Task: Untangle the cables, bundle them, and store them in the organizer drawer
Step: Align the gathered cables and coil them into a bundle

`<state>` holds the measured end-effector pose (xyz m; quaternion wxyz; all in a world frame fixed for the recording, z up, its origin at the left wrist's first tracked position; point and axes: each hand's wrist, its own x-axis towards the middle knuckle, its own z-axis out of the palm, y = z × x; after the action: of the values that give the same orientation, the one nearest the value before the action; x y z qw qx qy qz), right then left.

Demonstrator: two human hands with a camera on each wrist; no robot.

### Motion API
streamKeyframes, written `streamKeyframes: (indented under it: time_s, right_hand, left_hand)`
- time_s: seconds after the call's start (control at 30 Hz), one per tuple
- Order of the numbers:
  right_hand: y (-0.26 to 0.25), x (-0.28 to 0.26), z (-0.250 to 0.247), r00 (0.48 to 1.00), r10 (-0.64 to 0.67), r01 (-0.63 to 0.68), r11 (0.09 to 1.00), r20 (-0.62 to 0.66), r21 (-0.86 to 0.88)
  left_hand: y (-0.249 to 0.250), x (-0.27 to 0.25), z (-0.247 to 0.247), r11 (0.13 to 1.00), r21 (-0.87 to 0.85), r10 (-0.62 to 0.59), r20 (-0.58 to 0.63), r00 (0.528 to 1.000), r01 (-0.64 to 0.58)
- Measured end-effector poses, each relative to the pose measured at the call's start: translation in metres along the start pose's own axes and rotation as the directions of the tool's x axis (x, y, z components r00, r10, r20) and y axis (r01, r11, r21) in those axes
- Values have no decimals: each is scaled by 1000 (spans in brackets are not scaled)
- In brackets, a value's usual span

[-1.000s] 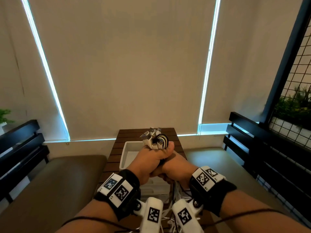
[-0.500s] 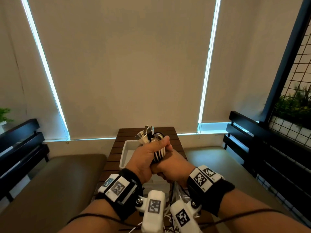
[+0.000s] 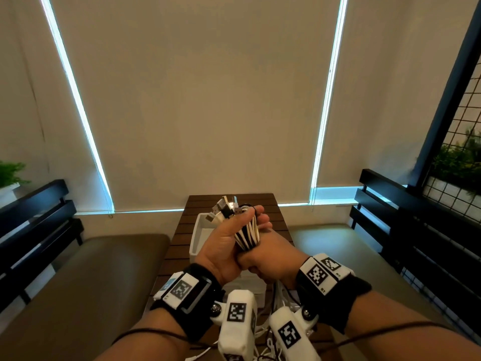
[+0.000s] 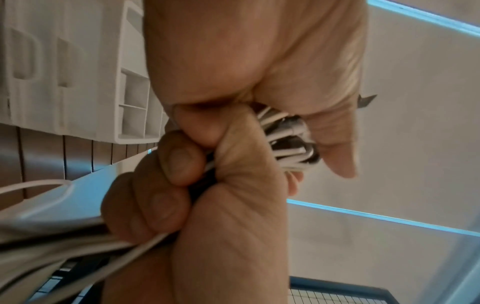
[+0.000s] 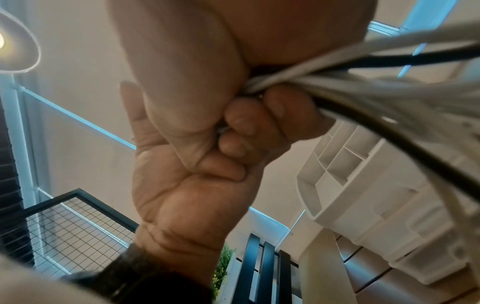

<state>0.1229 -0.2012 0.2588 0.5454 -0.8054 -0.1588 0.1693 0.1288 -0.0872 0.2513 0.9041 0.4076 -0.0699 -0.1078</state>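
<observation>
A bundle of black and white cables (image 3: 247, 233) stands upright in my left hand (image 3: 227, 237), which grips it just below the metal connectors (image 3: 224, 209) fanning out at the top. My right hand (image 3: 272, 257) sits directly beneath and against the left, its fingers curled round the same cables lower down. In the left wrist view the striped cables (image 4: 287, 142) show between thumb and fingers, and the right hand's fingers (image 4: 171, 164) close on the strands. Loose cable ends (image 5: 376, 88) trail away from my right hand (image 5: 259, 51). The white organizer's drawer (image 3: 199, 231) is pulled out on the table behind the hands.
The organizer body (image 3: 246, 284) stands on a narrow wooden slatted table (image 3: 263, 203), with more loose cable (image 3: 279, 295) lying near the front edge. Brown cushioned benches (image 3: 91, 269) flank the table. Black railings (image 3: 406, 217) and a wire-mesh panel stand to the right.
My left hand has rolled outward, so the striped length of the bundle now shows below its fingers. Both hands stay pressed together and have lifted slightly.
</observation>
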Motion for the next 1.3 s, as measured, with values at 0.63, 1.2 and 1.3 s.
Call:
streamKeyframes:
  time_s: [0.63,1.2,1.3]
  right_hand:
    - [-6,15,13,953,-191,-69,622,-236,-780]
    - [-6,2,-15,981,80,-88,995,174,36]
    - [-2,5,-8,987,113,-108,993,118,-42]
  left_hand:
    - [-10,-1,27,983,182,69,-514,855,30]
    - [13,6,7,976,163,-115,-182,976,146]
    - [12,1,7,972,169,-139,-139,981,161]
